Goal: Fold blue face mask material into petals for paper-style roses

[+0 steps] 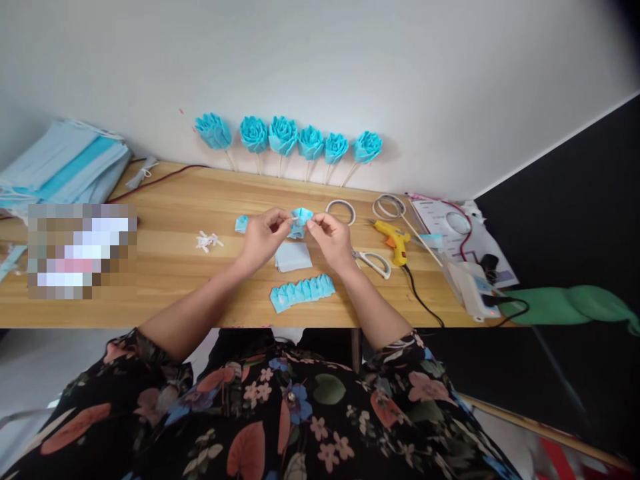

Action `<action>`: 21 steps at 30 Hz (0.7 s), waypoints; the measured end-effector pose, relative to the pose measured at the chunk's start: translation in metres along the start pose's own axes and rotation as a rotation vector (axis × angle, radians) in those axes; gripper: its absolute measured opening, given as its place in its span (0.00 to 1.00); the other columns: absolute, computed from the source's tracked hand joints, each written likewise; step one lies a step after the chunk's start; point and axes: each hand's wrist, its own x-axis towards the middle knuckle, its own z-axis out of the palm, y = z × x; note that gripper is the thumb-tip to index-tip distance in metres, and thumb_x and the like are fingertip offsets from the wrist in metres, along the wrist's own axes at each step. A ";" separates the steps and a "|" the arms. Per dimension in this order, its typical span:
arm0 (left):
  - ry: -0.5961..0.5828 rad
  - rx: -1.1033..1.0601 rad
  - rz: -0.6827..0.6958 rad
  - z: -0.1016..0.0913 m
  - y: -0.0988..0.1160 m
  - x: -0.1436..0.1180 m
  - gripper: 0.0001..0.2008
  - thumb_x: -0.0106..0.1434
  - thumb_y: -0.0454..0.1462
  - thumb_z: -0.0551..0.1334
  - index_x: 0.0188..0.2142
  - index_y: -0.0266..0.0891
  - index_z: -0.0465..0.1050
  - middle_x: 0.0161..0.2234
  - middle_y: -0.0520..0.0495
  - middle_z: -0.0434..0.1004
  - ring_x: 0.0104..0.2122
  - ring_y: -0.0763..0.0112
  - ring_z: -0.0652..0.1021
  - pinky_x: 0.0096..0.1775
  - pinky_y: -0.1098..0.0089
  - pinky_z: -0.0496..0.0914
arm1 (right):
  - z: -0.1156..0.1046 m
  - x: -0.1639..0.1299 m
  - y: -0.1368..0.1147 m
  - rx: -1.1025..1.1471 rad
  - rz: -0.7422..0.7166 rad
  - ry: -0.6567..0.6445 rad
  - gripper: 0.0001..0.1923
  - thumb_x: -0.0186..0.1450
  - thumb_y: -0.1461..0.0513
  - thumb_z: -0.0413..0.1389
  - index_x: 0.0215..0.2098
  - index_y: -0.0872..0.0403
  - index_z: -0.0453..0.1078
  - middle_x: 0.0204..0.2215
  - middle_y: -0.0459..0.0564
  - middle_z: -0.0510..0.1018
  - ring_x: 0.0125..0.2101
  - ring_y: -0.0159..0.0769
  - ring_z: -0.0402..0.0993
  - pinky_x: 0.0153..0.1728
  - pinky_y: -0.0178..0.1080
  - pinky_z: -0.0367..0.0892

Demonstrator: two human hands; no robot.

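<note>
Both hands, left hand (263, 235) and right hand (327, 238), pinch a small blue folded piece (301, 219) between them, fingertips meeting above the desk (175, 200). Pleated blue strip (301, 292) lies just nearer the body, long axis left-right. Scissors (373, 261) and glue gun (393, 237) right of right hand. Plain white wall behind.

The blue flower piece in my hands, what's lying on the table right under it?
Below the blue flower piece, held between the left hand and right hand, lies a pale blue square sheet on the wooden table. The hands cover the sheet's upper edge.
</note>
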 end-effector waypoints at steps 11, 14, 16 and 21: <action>0.055 0.362 0.017 -0.095 0.015 0.023 0.05 0.59 0.39 0.64 0.29 0.41 0.75 0.22 0.51 0.70 0.23 0.70 0.67 0.27 0.69 0.59 | -0.001 0.009 0.010 0.227 0.164 0.067 0.17 0.58 0.48 0.63 0.28 0.52 0.70 0.25 0.43 0.76 0.24 0.27 0.65 0.27 0.33 0.65; -0.018 0.660 0.040 -0.129 0.006 0.013 0.04 0.57 0.37 0.63 0.27 0.42 0.76 0.22 0.49 0.73 0.23 0.68 0.69 0.27 0.68 0.56 | 0.001 0.009 0.011 0.208 0.145 0.046 0.17 0.58 0.48 0.62 0.28 0.52 0.69 0.24 0.43 0.76 0.23 0.27 0.65 0.27 0.33 0.65; -0.076 0.802 0.035 -0.144 -0.006 0.006 0.05 0.57 0.37 0.63 0.26 0.42 0.76 0.22 0.49 0.74 0.22 0.68 0.68 0.27 0.69 0.55 | 0.002 0.009 0.013 0.207 0.139 0.026 0.17 0.58 0.48 0.62 0.28 0.52 0.69 0.24 0.42 0.76 0.22 0.26 0.64 0.26 0.32 0.64; -0.143 0.937 -0.055 -0.158 -0.034 -0.002 0.13 0.60 0.41 0.62 0.21 0.42 0.74 0.22 0.44 0.75 0.21 0.64 0.70 0.28 0.68 0.56 | 0.003 0.010 0.017 0.225 0.176 0.015 0.18 0.57 0.47 0.63 0.28 0.52 0.69 0.24 0.42 0.75 0.22 0.25 0.65 0.26 0.32 0.64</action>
